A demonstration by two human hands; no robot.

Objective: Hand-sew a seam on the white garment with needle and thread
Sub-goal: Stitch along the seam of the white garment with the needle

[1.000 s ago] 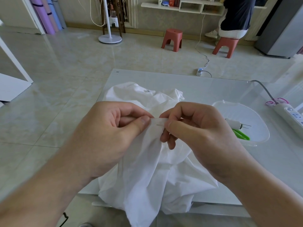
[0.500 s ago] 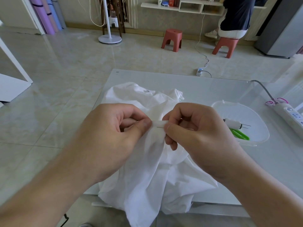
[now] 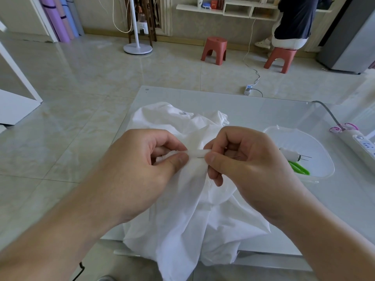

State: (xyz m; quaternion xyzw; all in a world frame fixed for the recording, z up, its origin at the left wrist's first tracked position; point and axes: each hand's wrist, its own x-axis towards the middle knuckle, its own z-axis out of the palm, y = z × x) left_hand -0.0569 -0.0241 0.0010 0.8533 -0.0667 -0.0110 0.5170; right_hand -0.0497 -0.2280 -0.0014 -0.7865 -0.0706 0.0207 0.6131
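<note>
Head view, the only one here: the person has both hands up over the near edge of the glass table (image 3: 253, 110), working a folded edge of the white garment (image 3: 182, 220). The left hand (image 3: 142, 169) pinches the fold between thumb and forefinger, other fingers curled in behind it. The right hand (image 3: 243, 165) is right beside it, thumb and fingers clamped on the same fold, with the needle (image 3: 199, 157) poking out as a thin dark line just left of the thumb tip, lying along the fabric. A short bit of it also seems to show inside the curled fingers, but it's too thin to be sure. The thread can't be made out at all.

The garment sits bunched on the near-left part of the table, spilling over the near edge and hanging down toward the floor. Toward the right edge there's a clear plastic tray (image 3: 316, 142) holding green-handled scissors (image 3: 300, 169) and a small white tool with two metal prongs (image 3: 292, 155). A white power strip (image 3: 363, 145) lies along the right edge, cord running toward the far side.

Beyond the table: tiled floor, two red stools (image 3: 214, 49), a white fan stand (image 3: 138, 48), and another person seated on the right-hand stool, facing away.
</note>
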